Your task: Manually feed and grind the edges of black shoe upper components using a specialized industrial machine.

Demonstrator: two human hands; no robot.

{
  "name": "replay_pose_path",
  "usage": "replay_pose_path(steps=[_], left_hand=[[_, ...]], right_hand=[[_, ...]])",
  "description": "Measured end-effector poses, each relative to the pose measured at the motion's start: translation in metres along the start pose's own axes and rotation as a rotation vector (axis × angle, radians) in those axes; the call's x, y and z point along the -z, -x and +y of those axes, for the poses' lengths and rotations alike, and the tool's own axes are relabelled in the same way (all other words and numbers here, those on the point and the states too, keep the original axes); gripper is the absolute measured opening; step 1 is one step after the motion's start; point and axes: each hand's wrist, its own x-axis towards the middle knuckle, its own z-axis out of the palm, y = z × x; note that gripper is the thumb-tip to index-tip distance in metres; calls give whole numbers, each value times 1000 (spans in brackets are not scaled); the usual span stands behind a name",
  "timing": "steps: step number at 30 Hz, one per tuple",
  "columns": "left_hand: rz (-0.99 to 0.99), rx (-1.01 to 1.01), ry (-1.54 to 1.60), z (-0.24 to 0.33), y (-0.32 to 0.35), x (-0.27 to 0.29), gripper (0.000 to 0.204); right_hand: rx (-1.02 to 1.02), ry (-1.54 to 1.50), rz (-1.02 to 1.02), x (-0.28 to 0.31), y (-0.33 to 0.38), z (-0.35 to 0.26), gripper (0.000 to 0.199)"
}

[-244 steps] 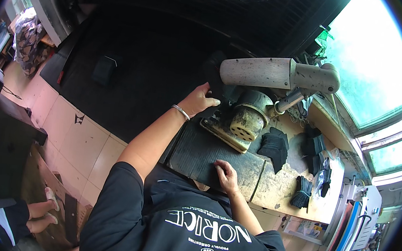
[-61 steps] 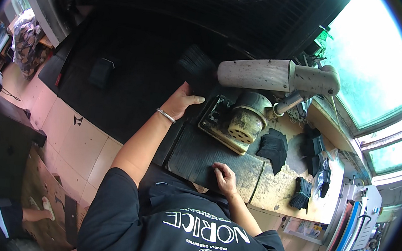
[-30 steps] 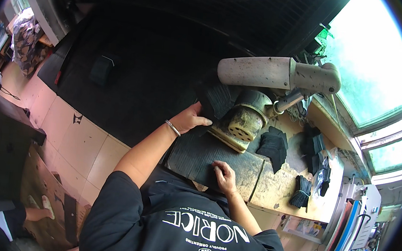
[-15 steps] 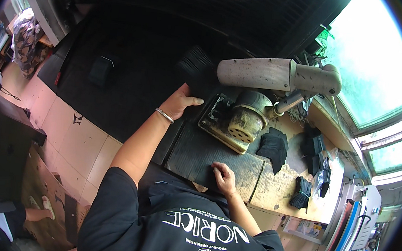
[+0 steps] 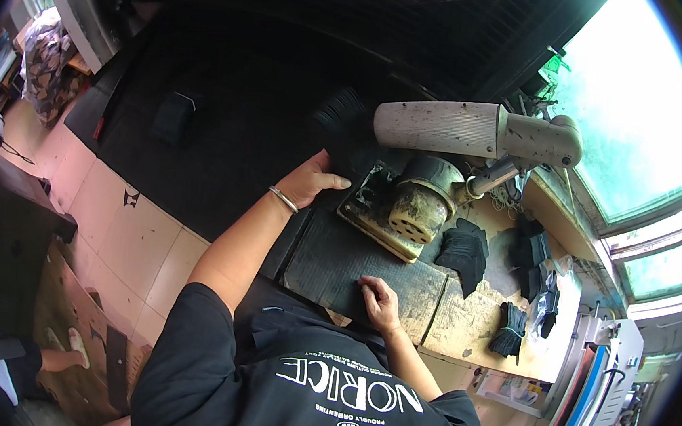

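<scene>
The black stack [image 5: 339, 109] was held by its near end in the left hand [image 5: 311, 184], just left of the pale tube [image 5: 438, 126]. It had been moved away from the machine [image 5: 421, 208], whose base was partly hidden one second before. The right hand [image 5: 380, 302] was kept curled on the board [image 5: 336, 269]; whether anything was held there could not be told.

My left grip [image 5: 311, 183] holds a dark stack [image 5: 338, 114] by its near end, thin layers showing as ridges farther out.
</scene>
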Motion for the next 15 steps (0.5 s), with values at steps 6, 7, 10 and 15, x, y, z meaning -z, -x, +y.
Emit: replay_pose_path(steps=[6, 7, 10, 15], left_hand=[[-35, 31, 10, -9, 7, -4, 59], [-44, 54, 9, -10, 8, -4, 60], [-57, 74, 7, -11, 11, -8, 63], [-98, 98, -8, -18, 15, -9, 67]], right_hand=[[-11, 12, -6, -1, 1, -1, 17], [-11, 12, -6, -1, 1, -1, 17], [-9, 20, -1, 0, 2, -1, 17], [-11, 15, -4, 0, 1, -3, 17]])
